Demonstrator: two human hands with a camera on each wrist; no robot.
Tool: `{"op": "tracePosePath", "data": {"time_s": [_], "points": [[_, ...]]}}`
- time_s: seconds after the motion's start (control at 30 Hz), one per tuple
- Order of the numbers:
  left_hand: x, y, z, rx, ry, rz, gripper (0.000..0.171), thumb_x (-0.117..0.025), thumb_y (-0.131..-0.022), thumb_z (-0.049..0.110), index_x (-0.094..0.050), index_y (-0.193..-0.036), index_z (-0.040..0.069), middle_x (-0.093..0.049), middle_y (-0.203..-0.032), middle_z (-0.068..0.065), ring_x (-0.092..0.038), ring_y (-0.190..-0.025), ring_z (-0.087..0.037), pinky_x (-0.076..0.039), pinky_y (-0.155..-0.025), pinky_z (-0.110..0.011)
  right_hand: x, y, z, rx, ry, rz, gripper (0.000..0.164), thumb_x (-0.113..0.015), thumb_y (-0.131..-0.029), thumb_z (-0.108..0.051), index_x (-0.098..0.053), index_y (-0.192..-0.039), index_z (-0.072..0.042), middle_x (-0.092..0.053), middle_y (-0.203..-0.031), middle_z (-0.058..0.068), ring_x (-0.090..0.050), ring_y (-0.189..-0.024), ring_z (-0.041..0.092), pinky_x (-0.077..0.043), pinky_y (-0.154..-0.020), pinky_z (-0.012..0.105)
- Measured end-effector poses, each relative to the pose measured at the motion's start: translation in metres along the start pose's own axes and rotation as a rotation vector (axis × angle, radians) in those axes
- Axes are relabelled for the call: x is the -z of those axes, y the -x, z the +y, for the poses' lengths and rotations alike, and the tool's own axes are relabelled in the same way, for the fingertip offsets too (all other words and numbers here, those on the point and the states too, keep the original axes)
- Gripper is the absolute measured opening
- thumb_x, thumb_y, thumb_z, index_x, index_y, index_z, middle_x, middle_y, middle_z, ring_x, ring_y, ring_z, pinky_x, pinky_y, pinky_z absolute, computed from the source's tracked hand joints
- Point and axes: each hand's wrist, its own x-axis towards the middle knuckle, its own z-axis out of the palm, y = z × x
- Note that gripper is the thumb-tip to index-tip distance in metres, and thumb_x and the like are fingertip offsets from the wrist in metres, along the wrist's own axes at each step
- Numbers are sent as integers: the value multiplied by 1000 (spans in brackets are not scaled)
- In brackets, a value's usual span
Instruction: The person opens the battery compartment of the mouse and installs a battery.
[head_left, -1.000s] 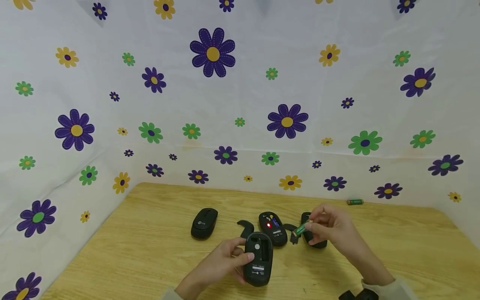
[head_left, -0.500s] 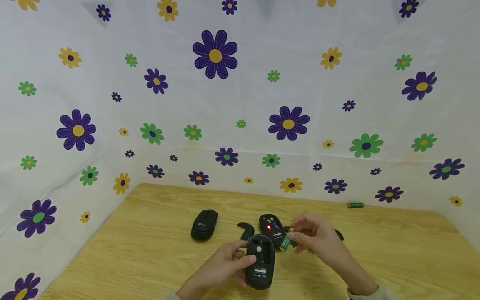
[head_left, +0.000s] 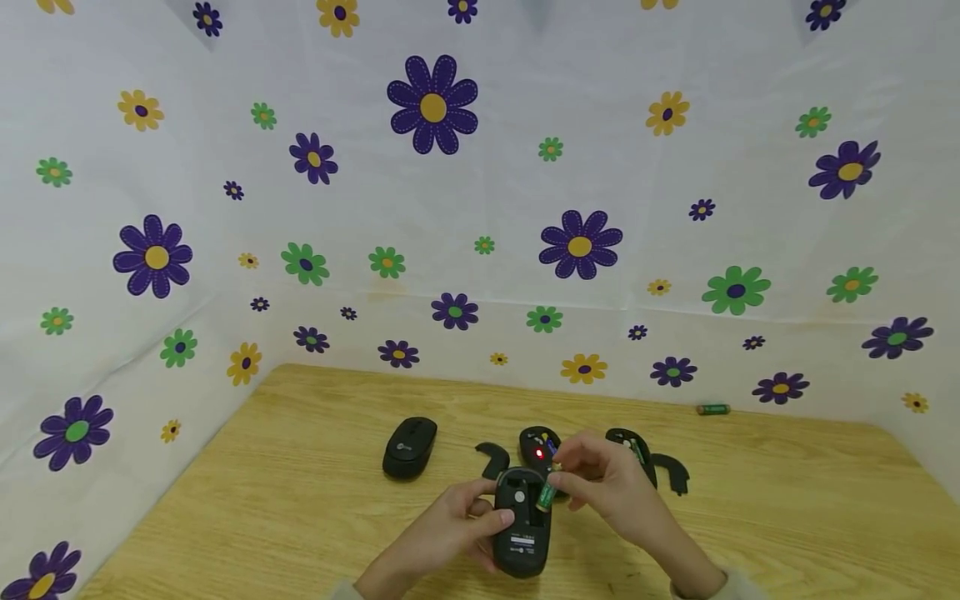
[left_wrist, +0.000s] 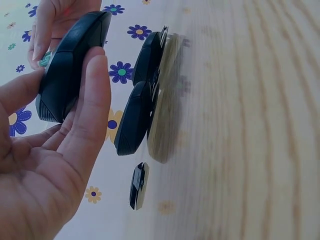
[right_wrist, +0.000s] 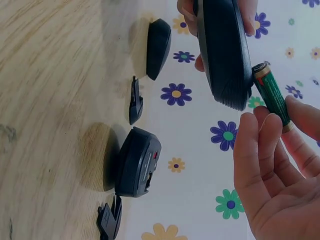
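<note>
The left hand (head_left: 467,523) grips the black mouse (head_left: 522,531), underside up, above the near part of the bench (head_left: 262,500); the right hand (head_left: 609,482) pinches a green battery (head_left: 547,494) by the mouse's open slot (head_left: 533,502). Entering tilted, the battery could jam; a slack pinch could drop it.

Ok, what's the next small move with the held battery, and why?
Probably ease the battery into the slot of the held mouse: the right hand pinches it by the slot, whose visible part looks empty, and the left hand holds the mouse underside up.
</note>
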Motion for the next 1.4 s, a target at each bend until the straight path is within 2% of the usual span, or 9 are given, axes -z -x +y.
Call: {"op": "tracePosePath", "data": {"time_s": [0.1,0.5,0.63,0.83,0.97,1.07,1.17,1.23,1.4], "points": [[0,-1,-1,5,-3,3,46,-59,-104,14,-47,-142,-8,-72,-99,-13,-73,-84,-31,-63,-62,-34,-4,0,0,16,54,12,13,-73,-92,0,-63,-100,3,-66,-86,5,-65,-65,20,-60,-57,32],[-1,0,-1,17,3,10,48,-61,-104,16,-47,-142,-8,-71,-99,-13,-73,-82,-29,-63,-63,-31,-18,-1,-2,136,349,83,16,-80,-86,-2,-68,-93,-8,-66,-78,-10,-58,-67,4,-52,-54,24],[-1,0,0,18,14,12,50,-62,-103,17,-45,-144,-8,-71,-100,-14,-73,-85,-28,-63,-64,-31,-22,0,1,154,370,87,18,-81,-84,-1,-69,-93,-11,-62,-78,-12,-54,-66,4,-50,-54,23],[-2,2,0,-15,1,21,50,-62,-103,16,-45,-143,-9,-71,-101,-15,-73,-86,-28,-63,-64,-32,-29,3,4,144,337,101,17,-81,-84,0,-72,-92,-11,-55,-82,-9,-52,-70,6,-51,-56,23],[-1,1,2,-37,0,22,51,-62,-103,16,-45,-143,-10,-72,-103,-15,-73,-86,-28,-63,-65,-33,-32,2,3,31,249,166,14,-78,-87,1,-74,-95,-10,-57,-85,-3,-54,-75,11,-51,-57,24],[-1,1,4,-58,1,19,52,-61,-104,17,-43,-145,-10,-71,-105,-16,-73,-86,-28,-63,-66,-34,-32,1,2,-94,101,176,17,-73,-92,-1,-71,-109,-1,-60,-93,5,-58,-80,16,-57,-58,28],[0,1,5,-81,-6,15,53,-60,-104,17,-41,-145,-11,-71,-105,-16,-73,-83,-27,-63,-66,-33,-30,0,2,-214,-91,102,34,-65,-100,-10,-59,-128,9,-62,-105,13,-62,-88,20,-63,-65,36],[-1,1,5,-92,-10,9,52,-60,-104,16,-42,-145,-12,-71,-104,-16,-73,-83,-26,-63,-66,-33,-28,1,2,-302,-210,25,44,-58,-105,-19,-51,-135,12,-61,-113,16,-64,-92,23,-64,-65,41],[-4,1,3,-91,-11,-5,49,-59,-104,14,-43,-143,-12,-71,-104,-16,-73,-86,-28,-63,-67,-35,-26,4,6,-440,-343,-110,56,-48,-109,-34,-47,-141,12,-63,-118,13,-69,-100,29,-62,-59,36]]}}
